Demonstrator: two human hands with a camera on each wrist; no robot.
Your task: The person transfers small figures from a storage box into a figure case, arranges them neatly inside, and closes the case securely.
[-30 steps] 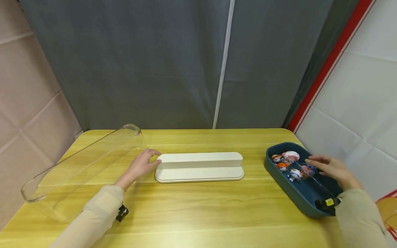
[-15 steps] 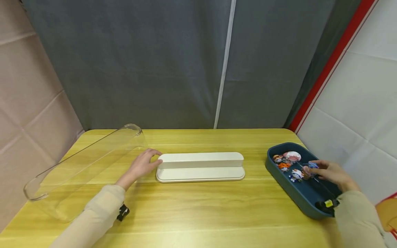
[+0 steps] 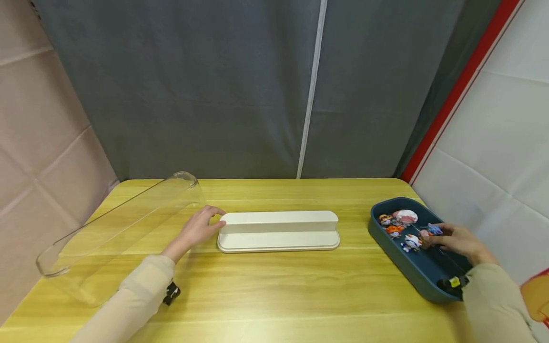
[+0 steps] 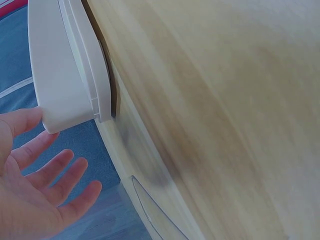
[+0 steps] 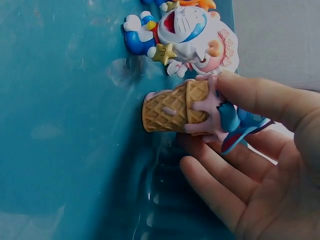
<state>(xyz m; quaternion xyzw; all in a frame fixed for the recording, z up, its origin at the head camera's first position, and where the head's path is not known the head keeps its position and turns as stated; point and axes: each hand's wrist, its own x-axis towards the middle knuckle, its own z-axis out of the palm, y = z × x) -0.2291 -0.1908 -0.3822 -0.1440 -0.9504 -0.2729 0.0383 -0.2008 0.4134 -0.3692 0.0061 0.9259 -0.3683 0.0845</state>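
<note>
In the head view, my left hand (image 3: 199, 232) is at the left end of a white stepped display base (image 3: 279, 230). Its thumb and index fingertip touch the end of the raised step, the other fingers loosely bent, as the left wrist view shows. My right hand (image 3: 461, 241) reaches into a dark blue bin (image 3: 413, 271) and grips a figurine (image 5: 172, 110) with a waffle cone, pink icing and a blue character on top. In the right wrist view, the cone's narrow end points left, and the thumb lies over the icing. Beside it is a white-and-blue cat figurine (image 5: 182, 25).
A long clear plastic cover (image 3: 124, 228) lies slanted on the wooden table (image 3: 291, 295) at the left. More small figurines (image 3: 394, 230) are grouped at the bin's far end. A grey curtain (image 3: 206, 95) hangs behind the table, with a white wall panel (image 3: 493, 157) on the right.
My right hand has lowered into the bin, and its fingers have closed around the cone figurine. The left hand stays at the end of the white base.
</note>
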